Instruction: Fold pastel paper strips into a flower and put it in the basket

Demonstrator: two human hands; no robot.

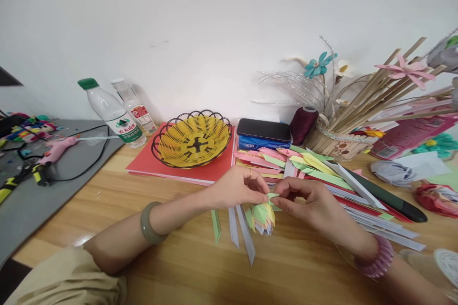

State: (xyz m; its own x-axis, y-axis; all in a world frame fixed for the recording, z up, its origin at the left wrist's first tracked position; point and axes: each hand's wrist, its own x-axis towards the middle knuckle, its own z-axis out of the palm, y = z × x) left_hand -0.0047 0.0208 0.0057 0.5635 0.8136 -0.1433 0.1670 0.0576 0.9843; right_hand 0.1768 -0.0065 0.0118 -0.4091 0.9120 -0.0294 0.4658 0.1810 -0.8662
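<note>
A folded paper flower (263, 217) in green, yellow and white hangs from my fingertips above the wooden table. My left hand (245, 185) pinches its green top from the left, thumb and index finger together. From the right, my right hand (302, 198) pinches a green paper tip of the same flower. The two hands nearly touch. Below my left wrist lie a green paper strip (216, 226) and two white strips (245, 236). Behind my right hand is a pile of folded coloured strips (315, 164).
A yellow woven basket (195, 140) sits on red paper (143, 162). Two bottles (125, 128) stand behind left. A pink glue gun (57, 149) lies on a grey mat (82, 167). A phone (264, 129), a thread spool (303, 125) and a stick holder (336, 145) are at the back.
</note>
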